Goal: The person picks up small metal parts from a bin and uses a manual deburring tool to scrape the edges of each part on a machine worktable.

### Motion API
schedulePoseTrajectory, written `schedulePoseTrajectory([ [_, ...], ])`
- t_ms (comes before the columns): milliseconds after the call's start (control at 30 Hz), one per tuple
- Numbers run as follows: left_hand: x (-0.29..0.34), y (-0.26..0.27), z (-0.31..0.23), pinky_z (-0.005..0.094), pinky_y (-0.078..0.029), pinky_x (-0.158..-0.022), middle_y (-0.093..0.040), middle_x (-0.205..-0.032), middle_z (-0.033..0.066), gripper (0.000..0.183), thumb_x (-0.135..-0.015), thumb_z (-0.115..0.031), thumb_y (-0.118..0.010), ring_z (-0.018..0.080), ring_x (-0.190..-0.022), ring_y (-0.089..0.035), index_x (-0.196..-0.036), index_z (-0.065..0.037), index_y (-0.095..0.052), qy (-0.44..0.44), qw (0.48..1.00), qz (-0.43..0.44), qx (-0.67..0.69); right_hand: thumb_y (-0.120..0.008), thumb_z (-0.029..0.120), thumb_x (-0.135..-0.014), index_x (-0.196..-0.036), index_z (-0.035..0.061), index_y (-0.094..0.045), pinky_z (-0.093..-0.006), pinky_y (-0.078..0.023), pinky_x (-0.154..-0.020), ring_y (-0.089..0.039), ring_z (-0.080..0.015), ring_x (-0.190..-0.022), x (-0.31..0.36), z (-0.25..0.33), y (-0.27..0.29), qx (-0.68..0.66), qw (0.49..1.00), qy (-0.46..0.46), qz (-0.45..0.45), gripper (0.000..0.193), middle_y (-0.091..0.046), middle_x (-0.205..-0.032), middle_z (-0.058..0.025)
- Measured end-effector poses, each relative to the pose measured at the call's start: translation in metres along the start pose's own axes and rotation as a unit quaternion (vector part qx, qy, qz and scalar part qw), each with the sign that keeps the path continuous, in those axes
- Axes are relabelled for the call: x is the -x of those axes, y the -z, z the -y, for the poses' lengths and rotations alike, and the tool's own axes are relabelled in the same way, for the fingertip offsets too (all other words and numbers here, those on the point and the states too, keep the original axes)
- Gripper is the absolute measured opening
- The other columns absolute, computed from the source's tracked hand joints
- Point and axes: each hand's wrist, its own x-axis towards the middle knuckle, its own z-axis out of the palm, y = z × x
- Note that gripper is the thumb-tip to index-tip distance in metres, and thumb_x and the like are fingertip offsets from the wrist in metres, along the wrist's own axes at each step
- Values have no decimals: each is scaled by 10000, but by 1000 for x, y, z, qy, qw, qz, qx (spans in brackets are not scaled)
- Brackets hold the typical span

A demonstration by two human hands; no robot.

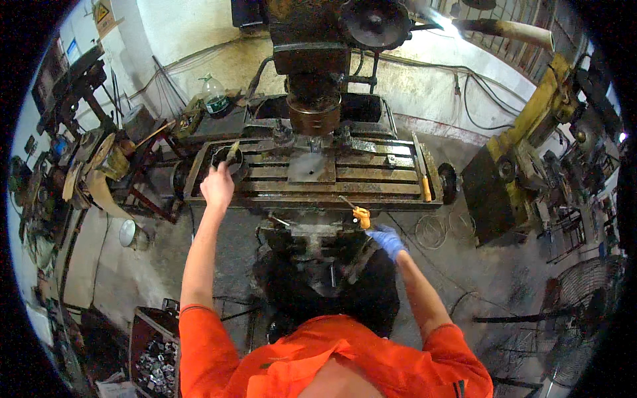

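Observation:
My bare left hand (217, 186) is over the left end of the machine's slotted table (378, 176). Its fingers are pinched at the lower end of a yellowish brush (233, 152), which tilts up and away over a round dark pot (237, 174). In a blue glove, my right hand (387, 241) grips a yellow air blow gun (361, 217) in front of the table's near edge. The gun's thin nozzle points up and to the left. A flat grey metal plate (306, 168) lies mid-table below the spindle head (313, 114).
A long tool with a yellow handle (426, 188) lies along the table's right end. A clear plastic bottle (214, 95) stands behind on the left. A metal bucket (129, 233) is on the floor, with a bin of metal parts (156, 365) nearer me. At right stands a fan (584, 312).

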Motion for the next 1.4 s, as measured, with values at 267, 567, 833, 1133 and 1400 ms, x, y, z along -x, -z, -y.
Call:
schedulePoseTrajectory([
  [267, 3, 5, 3, 453, -477, -570, -620, -697, 159, 310, -816, -321, -534, 337, -644, -609, -1048, -115, -540, -27, 997, 55, 39, -701, 215, -735, -803, 41, -611, -271, -387, -463, -466, -94, -505, -32, -21, -48, 41, 985, 88, -142, 208, -552, -628, 23],
  [567, 42, 29, 58, 410, -465, -619, -624, -707, 142, 367, -813, -333, -568, 310, -703, -609, -1068, -69, -579, 74, 982, 75, 155, -685, 260, -714, -1059, 3, -536, -376, -454, -761, -581, -314, -836, 51, 169, 26, 238, 866, 366, -244, 456, -590, -922, -174],
  [833, 57, 55, 56, 410, -465, -628, -627, -735, 153, 363, -813, -327, -566, 321, -729, -606, -1069, -69, -576, 61, 981, 88, 164, -549, 486, -724, -838, 26, -643, -387, -477, -725, -609, -327, -816, 8, 235, -48, 626, 775, 82, 20, 483, -632, -841, -182],
  [1133, 118, 66, 102, 359, -419, -518, -562, -598, 145, 337, -759, -176, -630, 266, -537, -557, -1057, -28, -578, 124, 961, 105, 223, -522, 388, -713, -825, 19, -647, -404, -477, -734, -607, -336, -838, -10, 244, -65, 591, 800, 103, 13, 406, -627, -870, -196],
  [1400, 178, 25, 31, 328, -476, -760, -620, -964, 179, 416, -664, -127, -590, 239, -843, -611, -1061, -4, -582, 58, 865, 201, 455, -621, 415, -711, -782, 47, -628, -406, -462, -612, -593, -355, -680, 109, 223, -55, 509, 815, 143, 239, 375, -592, -695, -205],
])
